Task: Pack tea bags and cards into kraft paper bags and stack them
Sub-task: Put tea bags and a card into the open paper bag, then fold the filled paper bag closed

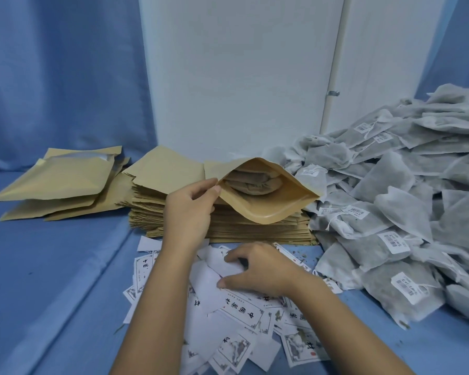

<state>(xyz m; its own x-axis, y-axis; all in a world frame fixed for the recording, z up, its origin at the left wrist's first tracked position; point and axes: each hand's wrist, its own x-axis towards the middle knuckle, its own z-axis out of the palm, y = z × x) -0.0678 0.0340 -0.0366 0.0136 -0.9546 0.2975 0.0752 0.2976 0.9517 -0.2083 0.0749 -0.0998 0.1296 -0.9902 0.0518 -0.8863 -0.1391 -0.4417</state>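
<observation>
The cards carry black Chinese characters, 中 and 国 legible on some, while the tea bags' barcode labels are unreadable.

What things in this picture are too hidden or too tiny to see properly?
All in the head view:
- How many tea bags are in the open kraft bag: its walls hide most of them.
- Which card the right hand is picking: the fingers cover it.
- The tea bag pile: the right edge cuts it off.
- Label print: too small to read.
</observation>
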